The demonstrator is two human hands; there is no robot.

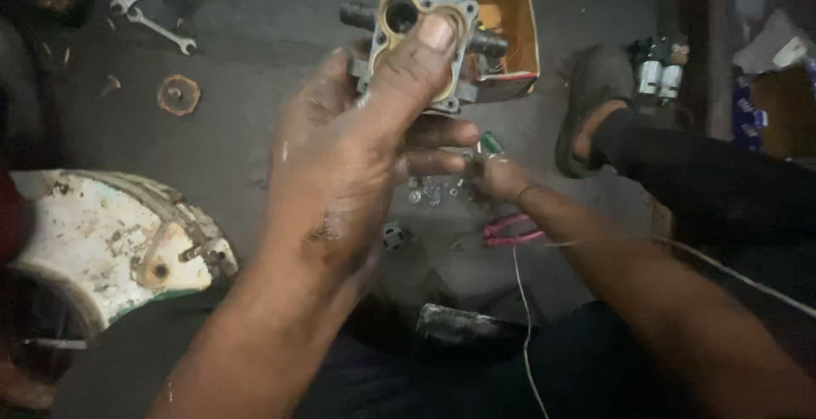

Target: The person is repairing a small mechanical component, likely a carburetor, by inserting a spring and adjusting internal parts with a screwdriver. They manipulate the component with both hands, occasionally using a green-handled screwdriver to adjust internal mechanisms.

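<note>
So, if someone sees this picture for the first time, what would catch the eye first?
First the greasy left hand in the centre, raising a grey metal pump housing with its thumb pressed on the tan gasket face. Below to the right, the right hand reaches down to small bolts on the dark floor, beside pink-handled pliers. At the far left lies a rusty white casing.

An open orange-brown cardboard box [507, 11] lies on the dark floor at top centre, and a crumpled blue and white packet [748, 109] sits at the right edge.
</note>
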